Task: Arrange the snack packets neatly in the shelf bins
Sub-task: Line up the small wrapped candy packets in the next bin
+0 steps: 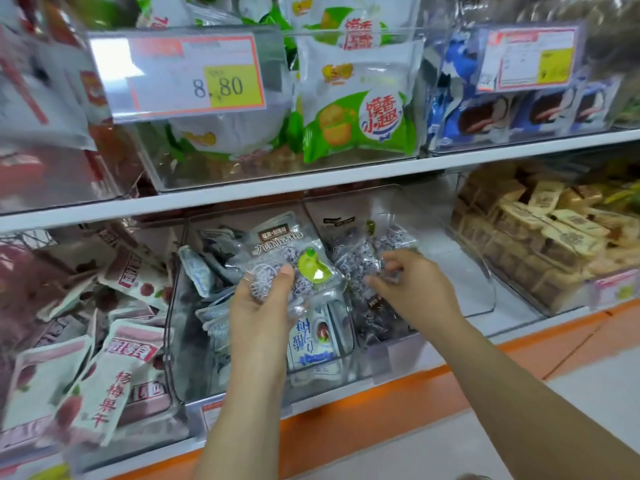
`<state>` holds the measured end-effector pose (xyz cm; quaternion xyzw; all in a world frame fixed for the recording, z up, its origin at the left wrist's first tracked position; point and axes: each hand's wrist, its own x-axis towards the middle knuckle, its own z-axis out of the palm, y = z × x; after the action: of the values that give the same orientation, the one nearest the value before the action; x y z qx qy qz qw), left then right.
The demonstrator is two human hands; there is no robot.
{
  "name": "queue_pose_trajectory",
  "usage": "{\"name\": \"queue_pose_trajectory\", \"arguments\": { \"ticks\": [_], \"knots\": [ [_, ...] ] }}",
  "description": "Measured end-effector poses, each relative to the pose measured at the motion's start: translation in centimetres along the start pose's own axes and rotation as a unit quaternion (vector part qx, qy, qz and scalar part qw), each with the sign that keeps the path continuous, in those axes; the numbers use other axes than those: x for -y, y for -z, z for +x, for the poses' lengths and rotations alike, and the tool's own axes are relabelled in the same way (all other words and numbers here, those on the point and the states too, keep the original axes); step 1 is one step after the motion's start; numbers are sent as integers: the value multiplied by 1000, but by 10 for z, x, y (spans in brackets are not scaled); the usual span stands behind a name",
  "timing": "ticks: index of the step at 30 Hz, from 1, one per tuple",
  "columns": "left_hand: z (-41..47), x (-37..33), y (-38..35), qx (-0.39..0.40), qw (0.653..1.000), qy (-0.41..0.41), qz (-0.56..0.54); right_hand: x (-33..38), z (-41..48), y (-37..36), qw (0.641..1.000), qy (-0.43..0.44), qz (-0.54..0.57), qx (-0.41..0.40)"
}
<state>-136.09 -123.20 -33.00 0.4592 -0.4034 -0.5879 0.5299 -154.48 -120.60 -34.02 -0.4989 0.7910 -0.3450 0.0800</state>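
Your left hand (259, 299) grips one clear plastic packet of dark plums (294, 258); your right hand (405, 282) pinches a second plum packet (360, 258) in the clear plastic bin (398, 355), near the shelf's (519, 337) front edge.

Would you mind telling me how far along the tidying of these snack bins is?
Seemingly midway. Done-looking: the tan packets on the right sit fairly orderly. In hand: the left hand holds a clear plum packet over the blue-and-white packets, and the right hand reaches into matching packets in the neighbouring bin. Left: the pink packets on the left lie jumbled.
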Motion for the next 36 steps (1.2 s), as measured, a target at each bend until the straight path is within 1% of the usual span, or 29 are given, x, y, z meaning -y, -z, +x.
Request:
{"name": "queue_pose_trajectory", "arguments": {
  "ticks": [2,4,6,9,12,15,16,19,21,23,25,26,28,29,30,31,33,36],
  "knots": [
    [1,0,1,10,1000,-3,7,1,-1,-3,998,24,-61,0],
    [1,-1,5,19,1000,-10,7,1,-4,0,999,10,-45,-28],
    [-1,-6,8,19,1000,-9,6,0,-9,11,997,-6,50,-61],
    [-9,-12,10,24,1000,6,-16,-1,-26,39,973,-5,208,-104],
    [-19,-10,6,63,997,43,-26,-5,-51,61,939,-14,336,-77],
    [-32,-4,-1,108,993,49,8,-13,-73,69,878,-48,476,-37],
    [-35,-1,-4,118,992,46,24,-18,-77,70,863,-55,501,-28],
    [-44,4,-12,131,990,29,44,-26,-84,75,859,-67,508,-9],
    [-46,6,-17,138,988,5,70,-27,-83,78,855,-80,512,2],
    [-44,6,-20,132,986,-16,103,-26,-80,80,867,-85,490,3],
    [-41,8,-20,128,984,-16,123,-27,-76,79,882,-94,461,-34],
    [-40,8,-22,127,983,-17,133,-28,-73,78,883,-104,454,-68],
    [-41,6,-26,121,980,-38,156,-33,-67,80,875,-120,448,-141],
    [-42,5,-27,113,977,-56,169,-36,-64,83,869,-119,455,-157],
    [-43,4,-30,107,975,-72,182,-38,-61,85,861,-110,473,-151],
    [-44,3,-32,104,973,-83,188,-39,-59,88,851,-98,499,-128],
    [-46,4,-36,120,970,-94,188,-39,-56,91,844,-74,527,-64],
    [-49,6,-41,183,959,-99,191,-38,-58,95,868,-41,494,-7]
  ]
}}
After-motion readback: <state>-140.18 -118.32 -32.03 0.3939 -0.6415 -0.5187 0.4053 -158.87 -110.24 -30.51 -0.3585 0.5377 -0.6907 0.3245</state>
